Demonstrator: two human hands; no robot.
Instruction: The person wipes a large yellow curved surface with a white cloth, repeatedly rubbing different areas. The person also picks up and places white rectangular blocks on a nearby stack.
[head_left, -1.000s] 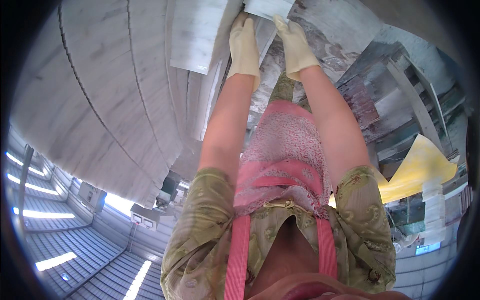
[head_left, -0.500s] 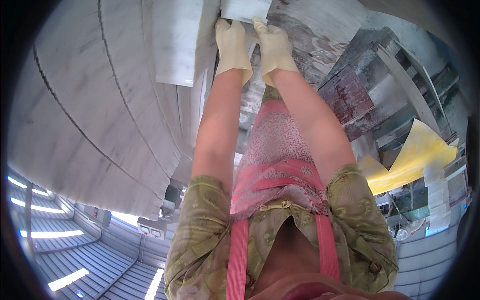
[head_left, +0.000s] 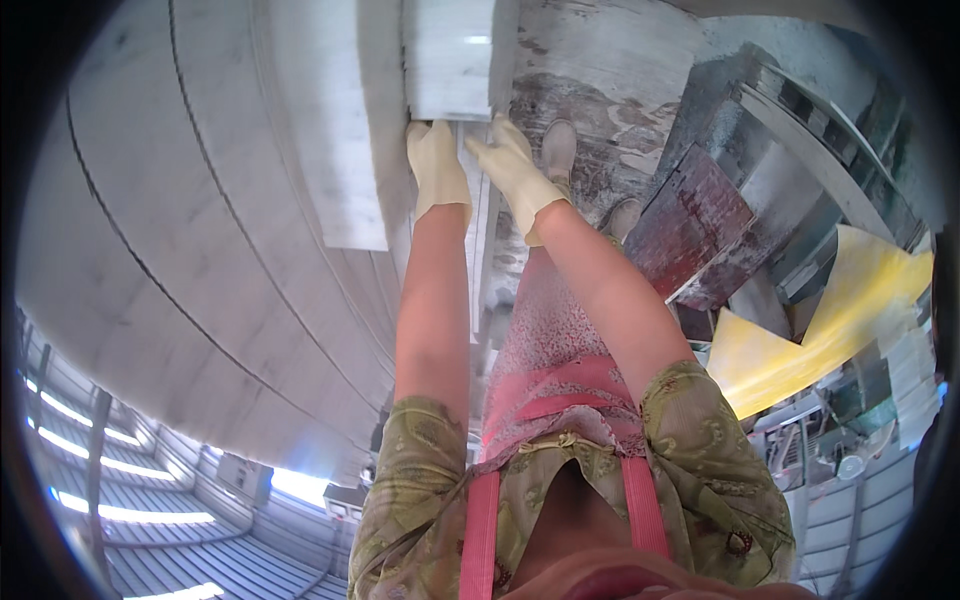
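Observation:
A white slab [head_left: 448, 65] with a glossy face lies flat at the top of the view. Both of my hands wear cream rubber gloves and meet its near end. My left hand [head_left: 438, 172] grips the left corner, its fingertips hidden at the slab's edge. Around the right corner is my right hand [head_left: 514, 168], its thumb pointing inward below the edge. Directly left of the slab lies another long white slab [head_left: 335, 130], and pale strips [head_left: 478, 230] run beneath my hands.
Large white grey-veined slabs [head_left: 120, 200] fill the left side. To the right are a wet, stained floor [head_left: 600, 90], my shoes [head_left: 558, 150], a reddish-brown board [head_left: 690, 225], leaning planks [head_left: 815, 160] and a yellow sheet [head_left: 840, 320].
Both gloved hands and the white slab have come nearer to my body, so more of the slab shows. The view has shifted too, and my shoes have come into sight.

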